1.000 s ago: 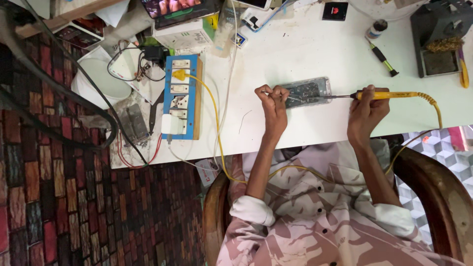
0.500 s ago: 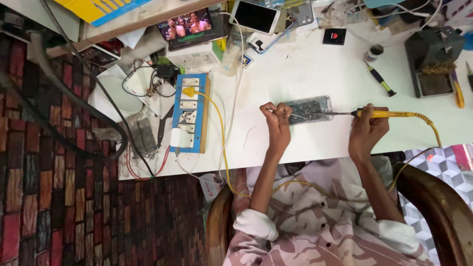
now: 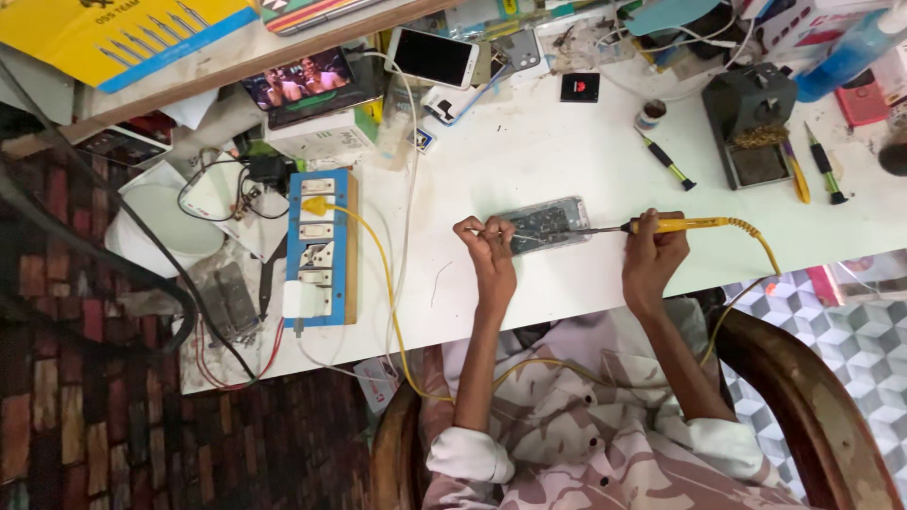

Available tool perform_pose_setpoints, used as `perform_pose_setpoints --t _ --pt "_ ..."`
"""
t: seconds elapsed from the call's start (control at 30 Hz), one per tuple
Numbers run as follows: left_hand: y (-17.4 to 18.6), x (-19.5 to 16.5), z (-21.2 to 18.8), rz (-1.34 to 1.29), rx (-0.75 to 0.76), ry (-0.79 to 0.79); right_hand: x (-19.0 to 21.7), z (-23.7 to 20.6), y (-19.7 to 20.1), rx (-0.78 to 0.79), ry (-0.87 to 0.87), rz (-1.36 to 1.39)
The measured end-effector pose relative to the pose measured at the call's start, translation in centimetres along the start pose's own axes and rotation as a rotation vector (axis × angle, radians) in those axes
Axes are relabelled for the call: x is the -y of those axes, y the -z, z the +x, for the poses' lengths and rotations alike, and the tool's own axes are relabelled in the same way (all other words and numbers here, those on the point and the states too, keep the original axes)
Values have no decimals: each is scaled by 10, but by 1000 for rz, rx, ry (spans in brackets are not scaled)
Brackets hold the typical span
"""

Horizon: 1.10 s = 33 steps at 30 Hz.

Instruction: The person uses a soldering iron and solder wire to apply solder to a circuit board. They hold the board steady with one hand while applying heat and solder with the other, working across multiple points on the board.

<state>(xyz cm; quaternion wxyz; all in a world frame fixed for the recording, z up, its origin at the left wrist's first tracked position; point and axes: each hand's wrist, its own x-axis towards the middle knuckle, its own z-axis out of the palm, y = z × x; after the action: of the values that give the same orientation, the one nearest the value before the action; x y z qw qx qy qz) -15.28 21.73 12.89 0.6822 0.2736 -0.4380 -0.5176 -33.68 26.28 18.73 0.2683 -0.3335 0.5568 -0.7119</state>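
While the head camera looks straight down, the person's right hand (image 3: 654, 257) has its grip closed round the yellow-handled soldering iron (image 3: 675, 226), whose thin dark metal tip lies across to the opened phone with its bare circuit board showing (image 3: 546, 225). That phone rests flat near the front edge of the white surface (image 3: 567, 142), about midway along it. The left hand (image 3: 489, 247) sits at the phone's left end with its fingers curled tight, pinching something thin that looks like solder wire or tweezers; it is too small to tell which. By my judgement the soldering of a joint on the board is in hand, and the next move calls for a steady tip and a firm hold on the phone so it does not slide.

Its yellow coiled cord (image 3: 756, 241) runs off the front edge. At the left end lies a blue board of white sockets (image 3: 319, 247) with a yellow plug and cable. Toward the back right corner stands a dark metal iron stand with brassy wool (image 3: 751, 118), beside small green-handled screwdrivers (image 3: 823, 162). A glossy smartphone with a dark screen (image 3: 435, 57) lies at the back edge.
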Motion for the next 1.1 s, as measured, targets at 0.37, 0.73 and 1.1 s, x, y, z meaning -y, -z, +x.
perform_pose_setpoints --t 0.37,0.73,1.1 --pt "-11 3 -8 90 -23 8 -9 3 21 49 36 -6" --pt "-15 14 -14 43 -57 105 -19 7 29 3 38 56" --pt "-27 30 -26 21 -25 52 -23 9 50 16 39 -1"
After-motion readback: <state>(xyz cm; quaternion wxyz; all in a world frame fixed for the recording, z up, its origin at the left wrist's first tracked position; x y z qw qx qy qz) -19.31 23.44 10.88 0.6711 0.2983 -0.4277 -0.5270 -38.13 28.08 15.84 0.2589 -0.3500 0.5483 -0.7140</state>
